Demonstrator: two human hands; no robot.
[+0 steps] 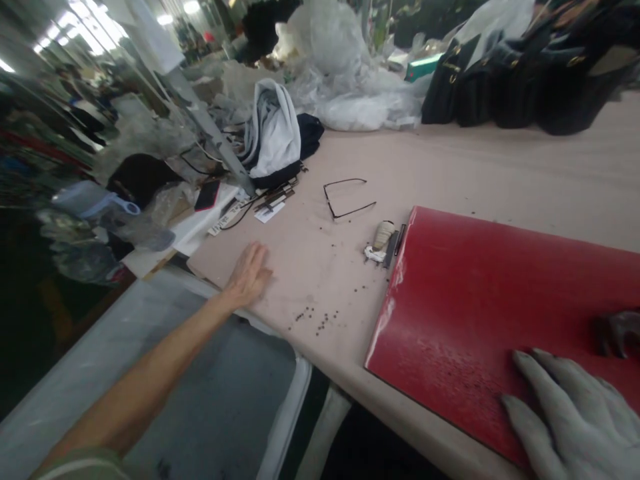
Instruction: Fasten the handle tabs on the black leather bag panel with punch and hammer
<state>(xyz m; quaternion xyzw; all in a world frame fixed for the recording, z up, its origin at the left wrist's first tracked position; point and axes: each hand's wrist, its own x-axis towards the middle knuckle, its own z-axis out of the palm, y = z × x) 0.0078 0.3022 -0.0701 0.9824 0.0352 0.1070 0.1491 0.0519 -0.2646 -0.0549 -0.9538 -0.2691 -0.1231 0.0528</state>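
Observation:
My bare left hand (249,275) lies flat on the pinkish table top (290,267) near its front left edge, fingers stretched out, holding nothing. In a grey glove, my right hand (575,407) rests with fingers spread on a large red board (480,287). Just beyond that hand, at the right edge, sits a dark metal tool (620,332) whose kind I cannot make out. Small dark round bits (320,321) are scattered on the table between my left hand and the board. A wrapped tan roll (384,235) stands with metal pieces against the board's far left corner.
Eyeglasses (345,200) lie on the table. Folded grey and white cloth (275,133) is behind, beside a metal post (210,127). Black bags (515,87) line the back right, and clear plastic (350,87) heaps at the back. A grey bin (225,400) stands below the table's left edge.

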